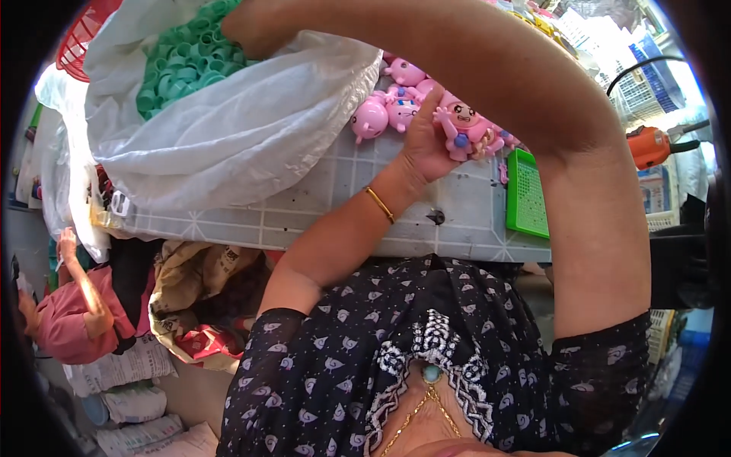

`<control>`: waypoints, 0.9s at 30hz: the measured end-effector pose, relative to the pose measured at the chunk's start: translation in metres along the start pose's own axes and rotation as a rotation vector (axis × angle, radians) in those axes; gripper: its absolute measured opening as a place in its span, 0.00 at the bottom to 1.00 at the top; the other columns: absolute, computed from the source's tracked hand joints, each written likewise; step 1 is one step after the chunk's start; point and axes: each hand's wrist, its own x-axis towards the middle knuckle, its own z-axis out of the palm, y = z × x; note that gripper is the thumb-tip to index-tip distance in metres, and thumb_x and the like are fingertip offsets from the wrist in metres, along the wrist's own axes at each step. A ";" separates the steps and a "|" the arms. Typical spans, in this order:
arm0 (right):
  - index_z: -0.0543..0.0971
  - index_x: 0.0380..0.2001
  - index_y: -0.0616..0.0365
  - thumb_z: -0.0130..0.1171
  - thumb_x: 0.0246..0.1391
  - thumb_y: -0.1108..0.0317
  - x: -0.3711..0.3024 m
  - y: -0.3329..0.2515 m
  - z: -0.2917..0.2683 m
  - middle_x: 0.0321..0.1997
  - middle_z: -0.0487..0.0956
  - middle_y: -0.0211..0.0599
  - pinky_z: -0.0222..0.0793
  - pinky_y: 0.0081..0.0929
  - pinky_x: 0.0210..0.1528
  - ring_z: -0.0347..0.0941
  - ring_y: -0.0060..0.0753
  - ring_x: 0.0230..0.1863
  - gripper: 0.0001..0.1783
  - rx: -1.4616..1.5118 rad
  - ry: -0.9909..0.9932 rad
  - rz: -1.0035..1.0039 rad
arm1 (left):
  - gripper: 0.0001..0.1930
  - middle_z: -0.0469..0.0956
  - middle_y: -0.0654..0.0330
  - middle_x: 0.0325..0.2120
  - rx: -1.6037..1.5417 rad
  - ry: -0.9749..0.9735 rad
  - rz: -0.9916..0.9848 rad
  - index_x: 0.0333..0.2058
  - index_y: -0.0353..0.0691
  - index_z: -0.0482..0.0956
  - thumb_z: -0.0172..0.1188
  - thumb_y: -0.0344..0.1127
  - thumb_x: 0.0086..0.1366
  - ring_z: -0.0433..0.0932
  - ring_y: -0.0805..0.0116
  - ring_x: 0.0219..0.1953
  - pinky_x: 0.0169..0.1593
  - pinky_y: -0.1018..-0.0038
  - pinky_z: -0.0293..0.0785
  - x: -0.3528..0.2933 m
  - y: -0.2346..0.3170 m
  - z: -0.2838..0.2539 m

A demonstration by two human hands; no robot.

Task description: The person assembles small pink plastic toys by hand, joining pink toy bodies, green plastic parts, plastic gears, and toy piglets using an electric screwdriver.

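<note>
- Right forearm [472,46] is arched toward mint-green plastic rings [186,61]; what the right hand [242,30] grips cannot be told.
- Rings are held in an opened white sack [244,152], presumably for easy reach.
- Pink toy figurine [462,122] is cradled face-up by the curled left hand [428,148] above the table [472,198], seemingly steadied from below.

There are one green tray [529,229], one red basket [72,42], dozens of green rings [186,65] and four pink toys [370,118], perhaps more.
</note>
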 end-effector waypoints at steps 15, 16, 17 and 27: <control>0.73 0.57 0.67 0.60 0.63 0.64 -0.157 0.010 0.048 0.47 0.80 0.40 0.73 0.27 0.49 0.79 0.31 0.45 0.24 1.296 0.959 -0.216 | 0.31 0.77 0.54 0.33 0.097 0.124 0.129 0.49 0.41 0.78 0.55 0.64 0.64 0.74 0.53 0.32 0.39 0.60 0.71 0.007 0.003 -0.007; 0.76 0.54 0.66 0.57 0.62 0.65 -0.181 0.009 0.074 0.52 0.78 0.45 0.73 0.31 0.54 0.78 0.35 0.50 0.21 1.196 1.030 -0.068 | 0.31 0.77 0.54 0.34 0.060 0.192 0.166 0.49 0.41 0.77 0.56 0.64 0.64 0.74 0.53 0.32 0.40 0.60 0.71 0.000 0.004 0.004; 0.80 0.52 0.65 0.53 0.62 0.67 -0.208 0.003 0.091 0.57 0.77 0.50 0.73 0.35 0.59 0.78 0.39 0.54 0.19 1.078 1.103 0.080 | 0.30 0.79 0.53 0.36 0.050 0.065 0.126 0.50 0.41 0.77 0.57 0.63 0.64 0.75 0.53 0.34 0.42 0.59 0.73 -0.002 0.010 -0.009; 0.75 0.56 0.66 0.55 0.66 0.72 -0.297 -0.035 0.239 0.52 0.80 0.33 0.72 0.20 0.51 0.75 0.19 0.50 0.17 1.501 1.284 0.558 | 0.23 0.81 0.56 0.31 0.186 0.256 0.080 0.39 0.42 0.79 0.57 0.59 0.68 0.78 0.56 0.34 0.42 0.60 0.74 -0.001 -0.017 0.035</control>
